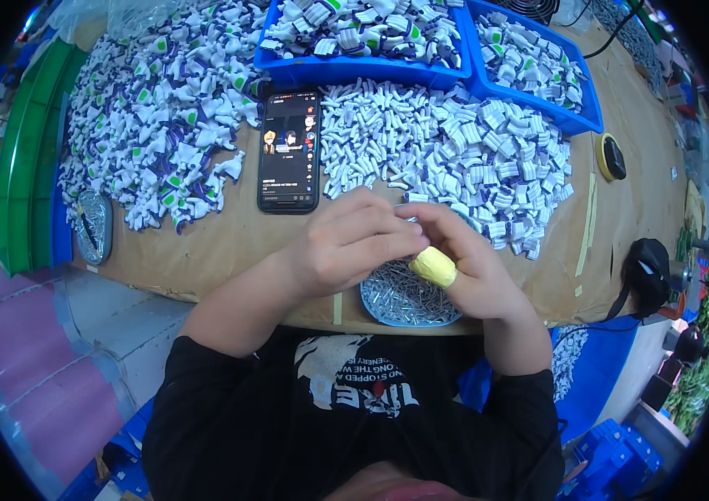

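My left hand (pixel 353 238) and my right hand (pixel 467 255) meet fingertip to fingertip over the near middle of the table. Both are closed in a pinch around something small; a whitish glint shows between the fingertips, but the fingers hide its kind. Yellow tape (pixel 434 267) wraps my right thumb. Beneath the hands is a blue-rimmed tray (pixel 396 323) full of thin metal pins (pixel 409 294). Just beyond lie heaps of small white tube-shaped parts (pixel 371 125) and ribbed white-and-purple parts (pixel 488 159).
A lit phone (pixel 289 154) lies left of centre. White, purple and green figure parts (pixel 171 108) are piled at the left. Blue bins (pixel 363 68) of similar parts stand at the back. A small tray (pixel 106 230), a tape roll (pixel 612 157) and a black cap-like item (pixel 647 275) flank the table.
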Action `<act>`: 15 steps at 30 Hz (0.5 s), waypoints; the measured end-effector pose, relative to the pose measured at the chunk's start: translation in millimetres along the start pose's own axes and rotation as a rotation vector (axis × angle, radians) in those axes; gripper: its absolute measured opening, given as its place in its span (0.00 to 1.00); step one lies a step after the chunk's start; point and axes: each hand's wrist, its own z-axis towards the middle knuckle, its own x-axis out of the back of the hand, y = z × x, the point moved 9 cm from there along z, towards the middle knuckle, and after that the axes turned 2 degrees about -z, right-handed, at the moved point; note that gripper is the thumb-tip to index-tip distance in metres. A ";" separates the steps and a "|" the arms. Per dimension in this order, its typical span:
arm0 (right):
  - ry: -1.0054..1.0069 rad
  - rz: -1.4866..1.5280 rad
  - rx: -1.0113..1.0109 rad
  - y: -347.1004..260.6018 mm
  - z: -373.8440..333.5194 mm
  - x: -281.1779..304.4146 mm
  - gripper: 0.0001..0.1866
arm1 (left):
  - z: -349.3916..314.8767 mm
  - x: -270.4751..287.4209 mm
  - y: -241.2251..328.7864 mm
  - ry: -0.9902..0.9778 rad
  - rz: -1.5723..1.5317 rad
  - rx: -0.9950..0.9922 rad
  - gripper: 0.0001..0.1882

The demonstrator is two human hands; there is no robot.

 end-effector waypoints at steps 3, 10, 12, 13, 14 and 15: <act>-0.008 -0.025 0.018 1.5 -1.7 0.7 0.22 | -1.7 2.4 1.0 0.011 -0.001 0.015 0.13; 0.143 -0.224 0.233 -13.7 -6.0 9.4 0.22 | -27.2 -0.3 -35.9 0.185 -0.450 0.472 0.24; 0.181 -0.364 0.242 -18.8 -6.6 11.1 0.21 | -31.6 -11.4 -45.0 0.237 -0.796 0.644 0.24; 0.219 -0.505 0.249 -23.1 -7.2 12.4 0.20 | -38.7 -27.3 -51.1 0.287 -1.144 0.812 0.24; 0.217 -0.503 0.250 -25.1 -6.1 11.6 0.20 | -34.2 -29.3 -49.2 0.227 -1.083 0.769 0.22; 0.262 -0.651 0.284 -31.6 -6.3 10.8 0.19 | -33.4 -27.8 -47.6 0.227 -1.081 0.770 0.22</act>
